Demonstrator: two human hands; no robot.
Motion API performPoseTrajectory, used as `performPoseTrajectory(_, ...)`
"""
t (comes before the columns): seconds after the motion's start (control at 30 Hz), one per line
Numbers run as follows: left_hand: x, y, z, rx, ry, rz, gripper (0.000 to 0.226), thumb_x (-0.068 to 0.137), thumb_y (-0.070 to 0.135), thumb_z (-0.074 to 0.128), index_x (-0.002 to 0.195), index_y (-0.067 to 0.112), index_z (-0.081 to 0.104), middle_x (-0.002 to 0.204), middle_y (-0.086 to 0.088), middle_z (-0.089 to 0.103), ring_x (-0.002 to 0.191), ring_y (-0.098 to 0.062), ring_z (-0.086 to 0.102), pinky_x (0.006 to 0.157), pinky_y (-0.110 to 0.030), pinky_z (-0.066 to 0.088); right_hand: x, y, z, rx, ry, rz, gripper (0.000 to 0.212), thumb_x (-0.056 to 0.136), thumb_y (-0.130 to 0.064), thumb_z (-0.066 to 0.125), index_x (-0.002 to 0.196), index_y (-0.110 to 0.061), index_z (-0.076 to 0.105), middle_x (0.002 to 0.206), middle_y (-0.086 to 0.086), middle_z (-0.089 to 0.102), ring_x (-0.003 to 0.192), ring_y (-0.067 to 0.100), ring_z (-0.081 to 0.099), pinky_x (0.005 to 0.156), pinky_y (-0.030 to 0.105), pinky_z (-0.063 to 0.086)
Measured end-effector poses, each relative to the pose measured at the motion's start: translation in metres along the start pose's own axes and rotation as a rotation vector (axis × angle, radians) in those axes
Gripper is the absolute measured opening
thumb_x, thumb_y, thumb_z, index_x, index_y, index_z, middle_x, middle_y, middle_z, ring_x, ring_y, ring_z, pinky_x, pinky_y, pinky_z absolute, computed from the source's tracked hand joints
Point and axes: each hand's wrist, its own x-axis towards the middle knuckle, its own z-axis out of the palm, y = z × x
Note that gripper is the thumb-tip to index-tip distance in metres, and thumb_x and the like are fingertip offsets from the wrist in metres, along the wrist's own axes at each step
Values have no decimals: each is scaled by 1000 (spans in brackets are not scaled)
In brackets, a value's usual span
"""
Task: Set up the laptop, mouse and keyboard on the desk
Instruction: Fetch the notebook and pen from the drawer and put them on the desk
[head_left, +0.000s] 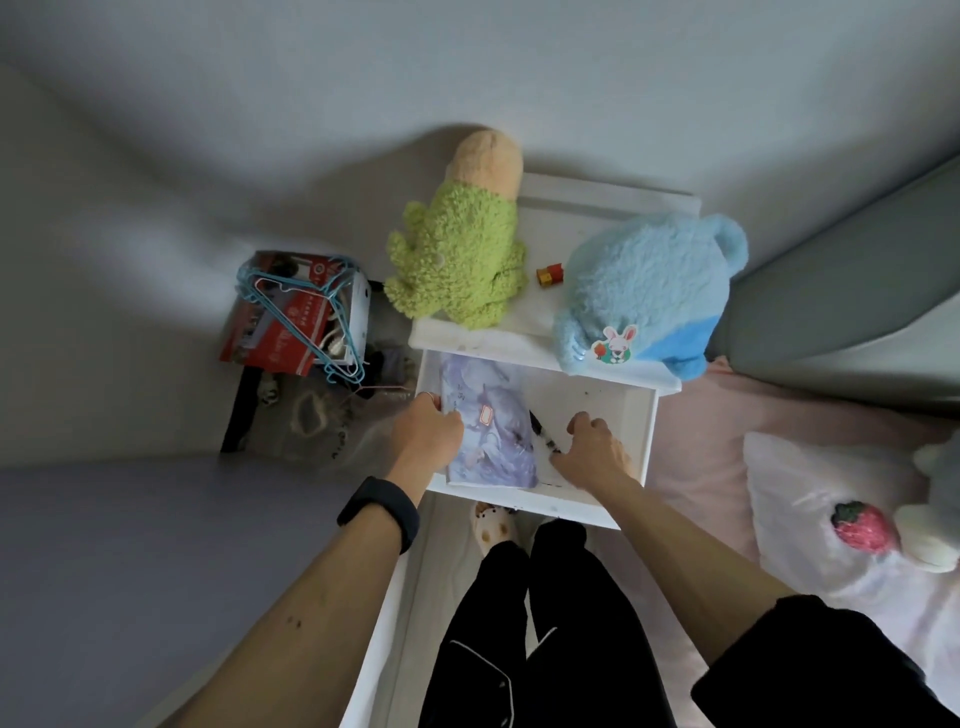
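Head view, looking straight down: two hands, both reaching into one open white drawer (647, 431) pulled out of a white nightstand (571, 208). Left hand (428, 434), with one black wristband (379, 512) above it, closed around the left edge of one illustrated booklet (493, 415) lying flat in the left half of the drawer, its pale blue-violet cover marked by a small red-framed label. Right hand (597, 449) knuckles-up with fingers curled, resting on the drawer floor just beside one black pen (543, 432) that lies slanted along the right edge of the booklet; cannot tell whether gripping the pen or merely touching it. None of the task's own things shows anywhere here. On top of the nightstand, two plush toys: one green plush (462, 260) with a tan head at the left, one blue plush (644, 291) with a rabbit patch at the right, and between them one small red-and-yellow block (549, 274). Left of the nightstand, on the floor, one red-and-white cardboard box (280, 338) with several blue wire hangers (291, 296) draped over it. At the right, one white pillow (810, 499) on pink bedding, carrying one strawberry plush (862, 527). Below the drawer, two legs in black trousers and one patterned slipper (493, 525).
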Motion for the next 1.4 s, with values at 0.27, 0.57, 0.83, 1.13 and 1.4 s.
performPoseTrajectory(0.27,1,-3,-2,40,21,-10,6,92,23,52,96,18,54,90,-3,62,85,-26,64,75,-35,54,10,-16,28,-210,150,-187,24,103,-28,43,119,-13,49,121,10,62,106,37,64,76,37,39)
performPoseTrajectory(0.57,-20,19,-34,-250,-132,-147,4,86,5,54,86,1,53,73,-12,56,63,-22,56,48,-23,47,-56,7,-33,606,48,97,18,86,-28,60,92,-13,69,83,6,74,62,21,65,59,30,53)
performPoseTrajectory(0.83,-87,-18,-76,-406,-132,-116,9,83,10,61,91,12,61,95,-12,68,82,-27,68,62,-36,59,-131,25,-13,1372,-33,362,5,90,-7,58,89,-3,60,79,13,64,59,22,66,51,28,55)
performPoseTrajectory(1.13,-123,-74,-94,-716,121,-171,23,96,10,57,119,7,53,106,-10,64,83,-22,63,62,-31,50,-143,-21,46,1738,-144,610,10,96,-2,61,102,3,56,86,18,63,76,27,69,65,35,61)
performPoseTrajectory(1.4,-122,-87,-101,-809,152,-258,12,95,13,59,106,14,55,106,-11,67,85,-23,64,69,-36,52,-111,-46,61,1729,-181,721,9,94,-5,63,87,-4,58,81,10,65,63,16,67,47,27,57)
